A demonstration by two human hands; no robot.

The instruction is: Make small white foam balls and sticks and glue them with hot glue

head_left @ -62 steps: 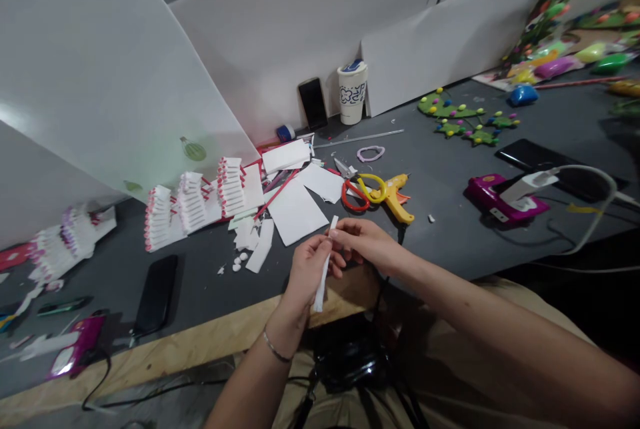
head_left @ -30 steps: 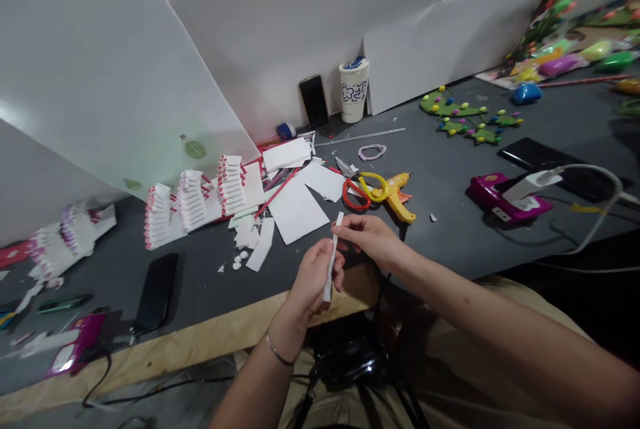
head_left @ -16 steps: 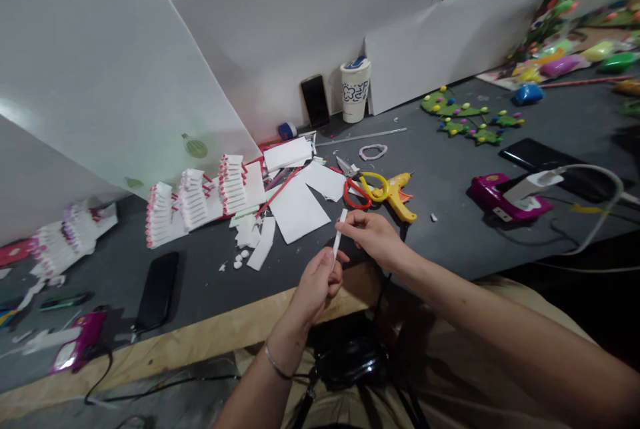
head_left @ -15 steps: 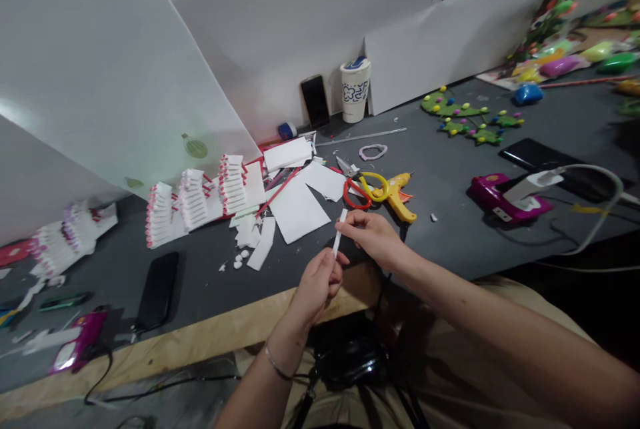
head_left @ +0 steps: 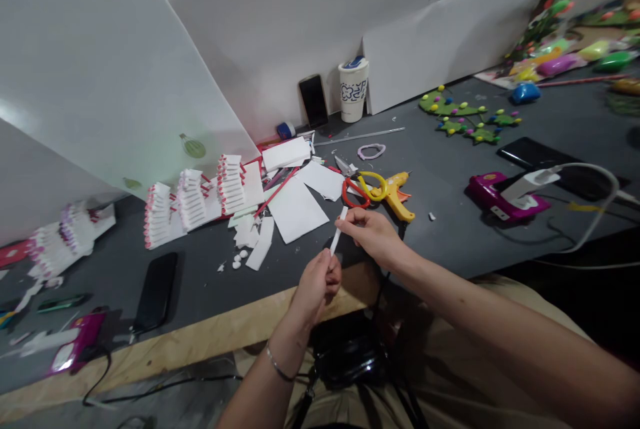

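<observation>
Narrow white strip (head_left: pixel 339 233) slanting above the grey surface (head_left: pixel 450 179), lower part gripped by fingers of the left hand (head_left: pixel 316 282), upper part pinched by the right hand (head_left: pixel 373 234), scissors (head_left: pixel 357 178) lying beyond.

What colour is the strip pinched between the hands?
White: the strip shows no pattern on its visible part. Best seen in the head view.

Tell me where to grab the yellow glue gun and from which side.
Grip the glue gun by its handle, coming from the right, probably with the right hand once it releases the white strip. The gun lies flat, handle slanting toward the person; the scissors crowd its left end.
</observation>
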